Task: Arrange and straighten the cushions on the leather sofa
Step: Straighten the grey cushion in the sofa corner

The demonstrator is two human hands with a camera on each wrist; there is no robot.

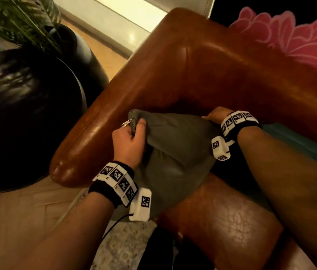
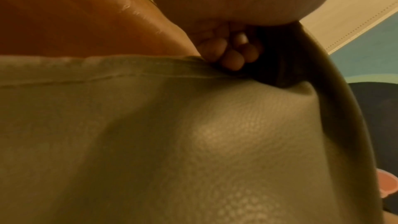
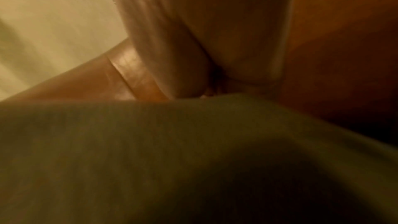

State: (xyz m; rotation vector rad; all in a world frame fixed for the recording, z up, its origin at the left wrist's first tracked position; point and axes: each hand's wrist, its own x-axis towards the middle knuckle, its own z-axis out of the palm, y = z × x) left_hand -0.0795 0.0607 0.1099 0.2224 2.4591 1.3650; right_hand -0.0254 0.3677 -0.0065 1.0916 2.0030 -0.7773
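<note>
A grey-green cushion [image 1: 175, 152] stands in the corner of the brown leather sofa [image 1: 202, 75], against the armrest [image 1: 95, 133]. My left hand [image 1: 130, 141] grips its top left corner beside the zip pull [image 1: 126, 122]; in the left wrist view my curled fingers [image 2: 228, 54] pinch the seam of the cushion [image 2: 172, 134]. My right hand [image 1: 218, 114] holds the top right corner, its fingers hidden behind the fabric. The right wrist view is blurred: the cushion [image 3: 172, 159] fills the lower half, the hand [image 3: 204, 40] above it.
A pink flower-patterned cushion [image 1: 299, 39] leans on the sofa back at the upper right. A teal cushion [image 1: 305, 145] lies on the seat under my right forearm. A dark round table [image 1: 23, 121] with a plant [image 1: 13, 18] stands left of the armrest.
</note>
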